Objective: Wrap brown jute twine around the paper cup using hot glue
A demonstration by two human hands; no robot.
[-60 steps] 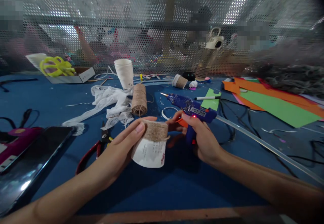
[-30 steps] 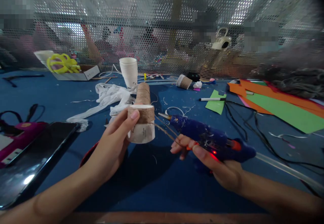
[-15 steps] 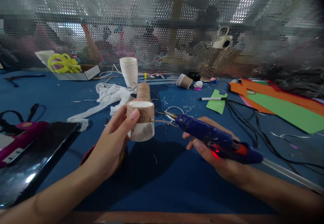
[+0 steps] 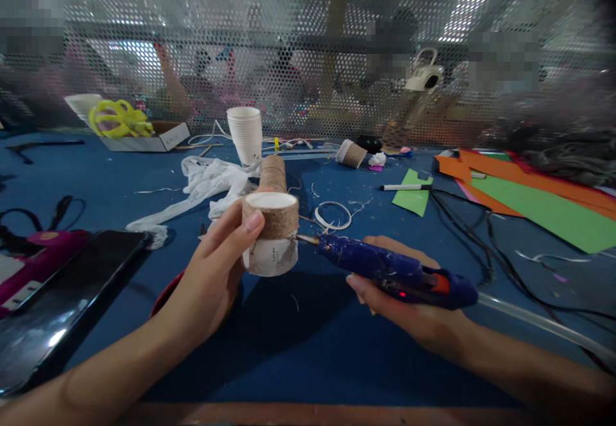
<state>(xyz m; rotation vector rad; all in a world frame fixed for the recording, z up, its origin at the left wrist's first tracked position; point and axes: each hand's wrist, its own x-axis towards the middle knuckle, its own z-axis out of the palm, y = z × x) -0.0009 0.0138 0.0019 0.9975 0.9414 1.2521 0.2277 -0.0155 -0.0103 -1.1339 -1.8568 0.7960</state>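
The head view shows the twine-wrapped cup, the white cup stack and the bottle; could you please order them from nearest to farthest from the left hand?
1. Twine-wrapped cup: in the left hand.
2. White cup stack: beyond the hand, slightly right.
3. Bottle: at the back, well to the right.

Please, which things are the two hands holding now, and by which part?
The left hand holds the twine-wrapped cup by its side, thumb on the wrapped band. The right hand holds the blue glue gun around its body and handle.
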